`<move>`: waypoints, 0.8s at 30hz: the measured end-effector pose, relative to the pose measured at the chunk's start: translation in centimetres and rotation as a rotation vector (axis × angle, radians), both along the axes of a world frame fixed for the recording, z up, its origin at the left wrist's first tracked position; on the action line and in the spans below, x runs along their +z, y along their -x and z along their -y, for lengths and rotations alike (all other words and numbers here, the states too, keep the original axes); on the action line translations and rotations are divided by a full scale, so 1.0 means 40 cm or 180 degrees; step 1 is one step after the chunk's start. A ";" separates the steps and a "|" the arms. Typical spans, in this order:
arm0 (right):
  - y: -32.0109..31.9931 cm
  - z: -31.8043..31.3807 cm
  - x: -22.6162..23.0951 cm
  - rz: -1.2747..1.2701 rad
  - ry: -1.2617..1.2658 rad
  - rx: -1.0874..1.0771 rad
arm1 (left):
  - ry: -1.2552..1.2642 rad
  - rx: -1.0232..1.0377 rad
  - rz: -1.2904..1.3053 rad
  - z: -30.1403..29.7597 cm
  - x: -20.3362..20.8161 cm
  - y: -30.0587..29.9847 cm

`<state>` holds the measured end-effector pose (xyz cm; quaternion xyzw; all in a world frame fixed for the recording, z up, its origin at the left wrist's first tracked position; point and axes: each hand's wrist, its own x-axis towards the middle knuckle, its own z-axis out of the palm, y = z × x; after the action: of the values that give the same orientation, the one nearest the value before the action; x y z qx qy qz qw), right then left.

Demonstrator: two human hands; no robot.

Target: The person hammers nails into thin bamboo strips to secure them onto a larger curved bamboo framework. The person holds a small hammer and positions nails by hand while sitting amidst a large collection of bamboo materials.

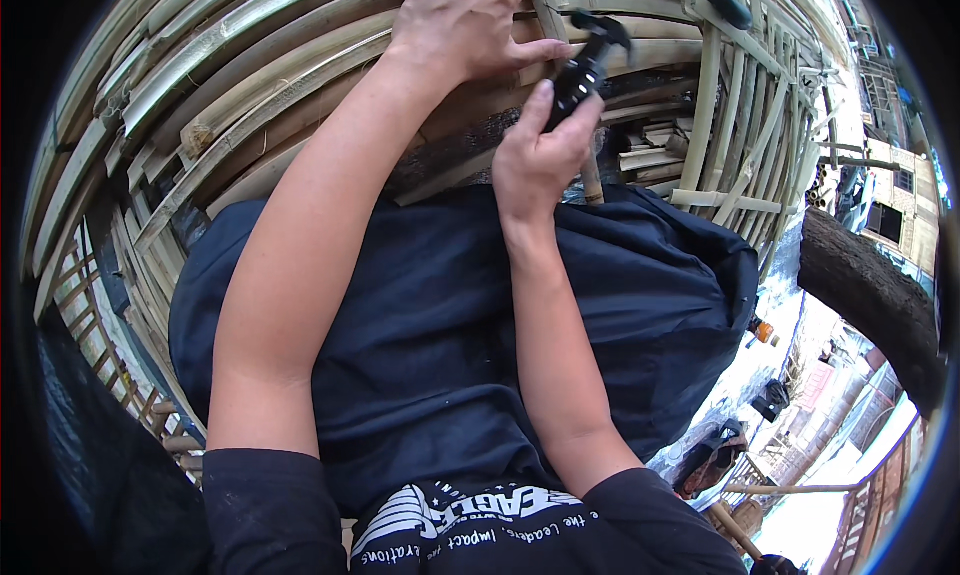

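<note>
Small orange bottle [764, 331] far right, contents too small to tell. Black hammer [582, 73], slightly blurred, tilted over bamboo slats [300, 60]; right hand [545, 153], grip wrapped round its handle. Left hand [455, 23] on slats, thumb out, fingertips cropped, can't tell its grip.

From far off I see a blk T-shirt [540, 560] w/ white print [520, 504] in front: wing-like stripes [395, 515] plus letters [500, 541]. L sleeve [268, 500] & R sleeve [650, 520] are short & plain. L hand [455, 25] & R hand [545, 155] are bare. Baggy dk-blue cloth [430, 295] w/ soft folds hides the legs; can't tell if it's pants.
</note>
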<state>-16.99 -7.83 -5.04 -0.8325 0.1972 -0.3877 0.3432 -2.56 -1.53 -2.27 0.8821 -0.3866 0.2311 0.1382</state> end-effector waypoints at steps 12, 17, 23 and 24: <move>0.007 -0.065 0.026 0.1161 -0.2424 0.0188 | -0.0034 0.0003 0.0040 -0.001 0.004 0.001; 0.003 -0.038 0.048 0.0715 -0.3190 0.0473 | -0.0040 0.0019 -0.0066 -0.011 0.011 0.003; 0.004 -0.003 0.069 0.0773 -0.2955 0.0333 | -0.0061 -0.0018 -0.0231 -0.005 0.041 0.005; 0.003 0.016 0.074 0.0764 -0.2720 0.0280 | -0.0066 -0.0027 -0.0216 -0.008 0.039 -0.001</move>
<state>-17.11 -8.46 -2.09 -0.5726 0.2629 -0.3503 0.6930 -2.52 -1.20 -0.70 0.8892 -0.3877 0.1965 0.1430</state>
